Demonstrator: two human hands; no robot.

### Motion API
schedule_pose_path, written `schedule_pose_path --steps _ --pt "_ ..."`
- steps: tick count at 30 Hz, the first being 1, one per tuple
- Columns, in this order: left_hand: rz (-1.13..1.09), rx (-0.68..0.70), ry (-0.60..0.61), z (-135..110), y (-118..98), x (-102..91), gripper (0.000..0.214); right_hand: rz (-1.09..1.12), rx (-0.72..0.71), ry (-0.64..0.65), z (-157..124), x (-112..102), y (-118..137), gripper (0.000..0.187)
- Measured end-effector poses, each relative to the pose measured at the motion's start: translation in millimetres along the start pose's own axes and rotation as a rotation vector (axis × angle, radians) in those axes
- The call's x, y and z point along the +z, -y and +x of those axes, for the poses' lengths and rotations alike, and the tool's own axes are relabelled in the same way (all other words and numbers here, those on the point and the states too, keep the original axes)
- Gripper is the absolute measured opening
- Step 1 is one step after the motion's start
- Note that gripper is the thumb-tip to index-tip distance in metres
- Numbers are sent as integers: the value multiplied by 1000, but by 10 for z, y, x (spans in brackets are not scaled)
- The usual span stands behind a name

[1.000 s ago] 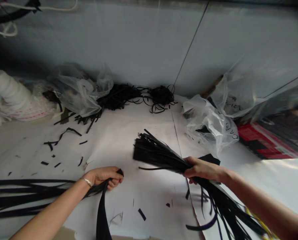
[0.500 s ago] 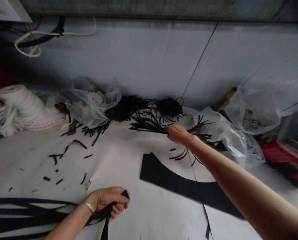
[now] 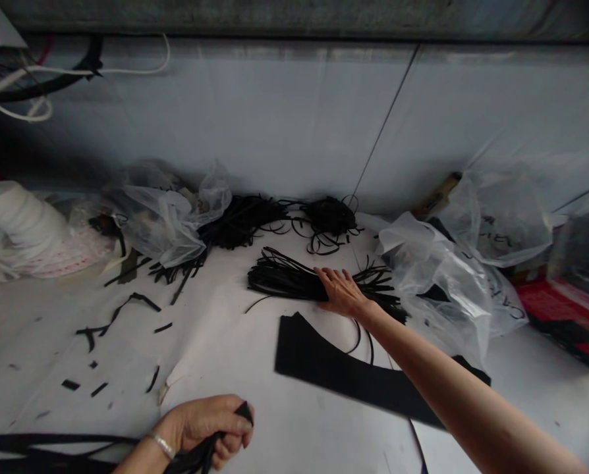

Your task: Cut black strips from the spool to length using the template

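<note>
My right hand [image 3: 341, 291] lies flat, fingers stretched out, on a bundle of thin black strips [image 3: 284, 279] laid on the white table [image 3: 235, 329] toward the back. Just in front of the hand lies a wide curved piece of black fabric [image 3: 338, 372]. My left hand [image 3: 208, 428], with a bracelet on the wrist, is closed at the near edge around the gathered ends of long black bands [image 3: 52, 447] that run off to the left.
Tangled black cord [image 3: 284, 220] lies against the grey wall. Clear plastic bags sit at back left [image 3: 163, 210] and at right [image 3: 452, 276]. A white tape roll [image 3: 18, 227] stands far left. Small black scraps [image 3: 121, 316] dot the table. Red packaging [image 3: 566, 309] lies far right.
My right hand carried the strip bundle from in front of me to the back of the table and laid it down, now resting flat on it. The black fabric piece came into view. My left hand kept its grip.
</note>
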State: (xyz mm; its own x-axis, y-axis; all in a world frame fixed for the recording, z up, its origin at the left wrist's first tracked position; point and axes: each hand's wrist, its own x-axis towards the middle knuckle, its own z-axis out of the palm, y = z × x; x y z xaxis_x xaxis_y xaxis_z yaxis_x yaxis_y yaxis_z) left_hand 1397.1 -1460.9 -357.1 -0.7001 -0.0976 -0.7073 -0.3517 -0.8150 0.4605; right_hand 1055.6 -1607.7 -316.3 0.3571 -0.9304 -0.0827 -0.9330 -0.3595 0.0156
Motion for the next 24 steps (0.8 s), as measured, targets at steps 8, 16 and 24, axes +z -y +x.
schedule_pose_path --steps 8,16,24 --pt "14 16 -10 1 -1 10 29 8 86 -18 -634 233 -321 92" --pt "43 113 9 -99 -80 225 30 576 56 -87 -994 -108 535 42" --pt "50 268 -25 -364 -101 531 36 1451 109 244 -1532 -78 2107 42"
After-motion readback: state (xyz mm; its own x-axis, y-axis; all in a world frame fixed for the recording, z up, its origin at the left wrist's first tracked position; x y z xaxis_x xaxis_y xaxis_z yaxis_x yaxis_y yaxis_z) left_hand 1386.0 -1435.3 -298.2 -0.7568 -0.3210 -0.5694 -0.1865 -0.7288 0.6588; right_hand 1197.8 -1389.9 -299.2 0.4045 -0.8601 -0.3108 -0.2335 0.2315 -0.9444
